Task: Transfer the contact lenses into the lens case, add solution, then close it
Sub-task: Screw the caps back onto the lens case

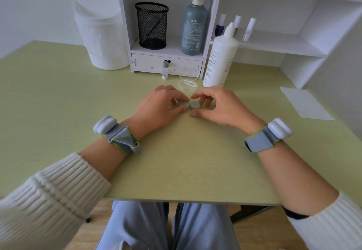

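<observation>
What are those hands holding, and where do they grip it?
The lens case. The left hand pinches its left cap, and the right hand its right cap, each between thumb and fingers.

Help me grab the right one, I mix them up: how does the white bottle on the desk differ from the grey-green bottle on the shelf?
The white bottle stands on the desk; the grey-green bottle stands in the shelf unit beside a black mesh cup. The white bottle ends in a tapered nozzle; the grey-green bottle has a wide cream cap. Both are upright, closed and printed.
</observation>
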The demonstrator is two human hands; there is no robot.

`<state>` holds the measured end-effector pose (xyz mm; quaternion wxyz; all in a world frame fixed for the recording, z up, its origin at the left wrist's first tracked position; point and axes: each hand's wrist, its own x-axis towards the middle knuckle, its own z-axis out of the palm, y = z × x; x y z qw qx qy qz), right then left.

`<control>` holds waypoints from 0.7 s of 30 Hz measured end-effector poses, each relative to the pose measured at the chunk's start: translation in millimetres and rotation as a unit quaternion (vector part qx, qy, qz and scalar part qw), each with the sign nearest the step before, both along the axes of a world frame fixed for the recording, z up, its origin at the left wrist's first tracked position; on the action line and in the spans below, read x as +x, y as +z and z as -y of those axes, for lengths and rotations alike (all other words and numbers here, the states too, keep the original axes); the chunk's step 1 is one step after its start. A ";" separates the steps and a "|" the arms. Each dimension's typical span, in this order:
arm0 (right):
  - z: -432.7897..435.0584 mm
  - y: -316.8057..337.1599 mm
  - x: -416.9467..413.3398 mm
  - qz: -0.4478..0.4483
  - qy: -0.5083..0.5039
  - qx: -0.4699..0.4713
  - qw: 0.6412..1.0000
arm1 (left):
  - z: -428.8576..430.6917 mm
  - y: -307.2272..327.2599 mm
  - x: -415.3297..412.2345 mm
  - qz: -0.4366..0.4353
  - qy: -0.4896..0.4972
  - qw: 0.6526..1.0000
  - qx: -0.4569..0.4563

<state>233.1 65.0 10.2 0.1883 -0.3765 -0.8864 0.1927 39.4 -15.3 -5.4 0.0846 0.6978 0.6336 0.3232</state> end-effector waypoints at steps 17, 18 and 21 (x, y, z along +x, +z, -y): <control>0.4 3.7 5.5 0.012 0.012 0.024 1.000 | 2.0 2.9 1.4 -0.007 0.003 1.000 -0.007; -0.6 4.1 6.3 0.008 0.004 0.030 1.000 | 2.2 2.8 1.0 -0.007 0.003 1.000 -0.008; -1.9 3.8 7.7 0.001 -0.009 0.037 0.999 | 1.9 2.6 0.9 -0.008 0.002 1.000 -0.008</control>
